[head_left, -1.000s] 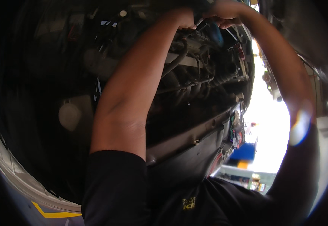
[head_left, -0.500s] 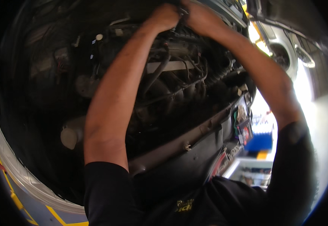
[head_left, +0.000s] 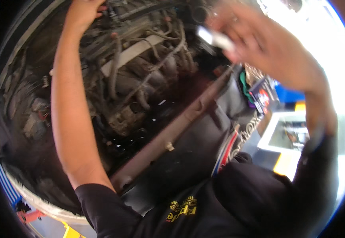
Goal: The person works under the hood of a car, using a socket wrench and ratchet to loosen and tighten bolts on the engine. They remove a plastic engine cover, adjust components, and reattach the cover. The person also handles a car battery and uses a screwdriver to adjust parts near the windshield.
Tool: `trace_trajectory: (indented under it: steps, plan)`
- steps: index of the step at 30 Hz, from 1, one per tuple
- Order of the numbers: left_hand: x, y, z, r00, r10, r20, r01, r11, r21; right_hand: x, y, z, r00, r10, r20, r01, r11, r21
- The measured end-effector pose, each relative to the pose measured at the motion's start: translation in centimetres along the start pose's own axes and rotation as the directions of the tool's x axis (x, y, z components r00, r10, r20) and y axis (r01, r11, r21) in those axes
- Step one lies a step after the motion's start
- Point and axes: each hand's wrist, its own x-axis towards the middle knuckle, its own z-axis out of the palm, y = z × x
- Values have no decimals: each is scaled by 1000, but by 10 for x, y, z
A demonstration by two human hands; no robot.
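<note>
At the top left edge my left hand point(head_left: 86, 8) reaches over the engine point(head_left: 140, 55), partly cut off by the picture's edge. Its visible fingertips are apart, beside a black engine part point(head_left: 112, 14), and nothing shows between them. My right hand point(head_left: 251, 39) is raised over the right side of the engine bay, blurred by motion. Its fingers are closed on a small white stick-shaped thing point(head_left: 219, 40) with a very bright end pointing left. Just beyond that hand is a dark round opening point(head_left: 199, 14).
A black fender cover point(head_left: 192, 146) hangs over the bay's front edge, close to my body. Boxes and packets point(head_left: 261, 93) lie to the right, near a blue bin point(head_left: 289, 94) and a pale-framed tray or cart point(head_left: 265, 139). Yellow markings point(head_left: 71, 232) show on the floor.
My hands were together at the top middle. Now the right hand has come back toward me and rightward with the white thing, and the left hand sits farther left. The view has shifted.
</note>
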Motion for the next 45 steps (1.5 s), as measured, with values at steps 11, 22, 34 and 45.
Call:
trace_trajectory:
  steps: [11,22,34,45]
  plan:
    - [-19,46,17,995,78,55,-84,990,109,-176,11,100,706,685,183,-699,629,341]
    - [-15,19,34,964,201,-177,-209,977,-31,-171,-7,140,706,707,-41,-679,692,245]
    - [-18,36,37,967,219,-131,-221,975,6,-167,0,152,862,439,-253,-404,897,181]
    - [-22,24,27,959,207,-194,-211,977,-5,-153,-11,126,875,473,-106,-455,877,157]
